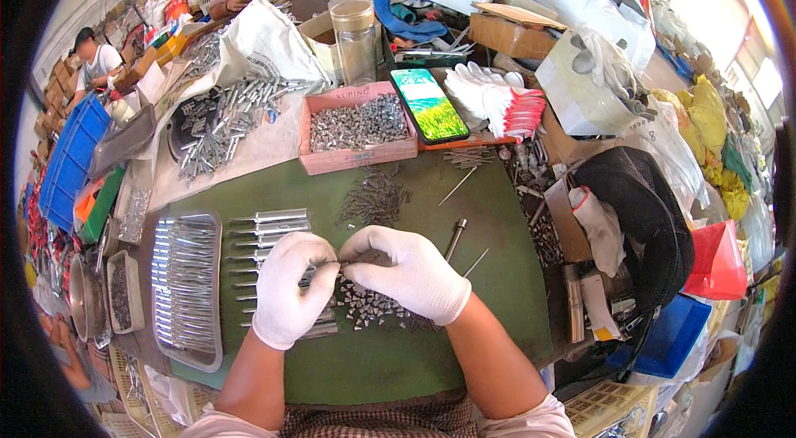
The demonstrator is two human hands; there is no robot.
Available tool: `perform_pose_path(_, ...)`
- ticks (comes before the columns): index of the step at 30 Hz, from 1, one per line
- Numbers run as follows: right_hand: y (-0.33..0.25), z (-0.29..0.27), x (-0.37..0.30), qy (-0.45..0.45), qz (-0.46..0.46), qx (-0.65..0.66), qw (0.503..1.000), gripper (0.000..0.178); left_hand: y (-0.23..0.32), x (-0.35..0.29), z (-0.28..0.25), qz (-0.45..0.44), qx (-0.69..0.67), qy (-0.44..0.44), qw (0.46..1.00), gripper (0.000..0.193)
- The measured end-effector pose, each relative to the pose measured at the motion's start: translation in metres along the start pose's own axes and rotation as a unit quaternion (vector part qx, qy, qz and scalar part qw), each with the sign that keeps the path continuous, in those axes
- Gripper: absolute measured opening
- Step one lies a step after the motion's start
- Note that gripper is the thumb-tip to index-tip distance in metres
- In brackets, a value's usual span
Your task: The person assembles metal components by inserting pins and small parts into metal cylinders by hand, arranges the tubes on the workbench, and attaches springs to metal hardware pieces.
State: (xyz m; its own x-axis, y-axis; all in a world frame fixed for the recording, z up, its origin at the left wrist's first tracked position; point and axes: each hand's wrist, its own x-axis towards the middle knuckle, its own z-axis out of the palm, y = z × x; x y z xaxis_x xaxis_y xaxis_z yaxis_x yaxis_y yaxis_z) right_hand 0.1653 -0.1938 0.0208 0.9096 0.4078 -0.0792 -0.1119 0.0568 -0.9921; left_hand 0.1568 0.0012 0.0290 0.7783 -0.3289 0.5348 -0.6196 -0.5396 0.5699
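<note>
My left hand (290,287) and my right hand (412,270), both in white knit gloves, meet at the fingertips above a green work mat (464,338). Thumbs and forefingers are pinched together on something small and dark, mostly hidden by the gloves. Just below lies a pile of small silvery metal pieces (369,307). Beside and partly under the left hand runs a row of metal tubes with thin pins (269,226). Beyond the hands is a heap of dark thin pins (373,196). Near the right hand lie a metal rod with a thicker end (456,239) and a thin rod (477,262).
A clear tray (219,289) of lined-up metal pins stands left. Behind the mat are a pink box (356,158) of small metal parts, a lit phone (429,106) and red-fingered gloves (497,102). A black mesh bag (655,222) sits right. Two people are farther back.
</note>
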Motion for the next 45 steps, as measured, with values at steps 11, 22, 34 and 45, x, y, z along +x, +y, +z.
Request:
perform_pose_path(11, -0.001, -0.003, 0.001, 0.143, -0.118, -0.272, 0.944, 0.013, 0.006, 0.005, 0.010, 0.168, 0.023, -0.262, 0.950, 0.013)
perform_pose_path(22, -0.002, 0.003, 0.000, 0.066, -0.151, -0.133, 0.977, 0.019, 0.009, 0.003, 0.003, -0.084, 0.033, 0.032, 0.995, 0.019)
perform_pose_path(34, -0.007, 0.003, -0.003, 0.047, -0.064, -0.192, 0.978, 0.016, 0.008, -0.001, 0.003, -0.051, 0.012, 0.039, 0.998, 0.016)
perform_pose_path(45, -0.002, 0.005, 0.000, 0.068, -0.176, -0.248, 0.950, 0.016, 0.007, 0.001, 0.001, -0.011, 0.012, 0.026, 1.000, 0.012)
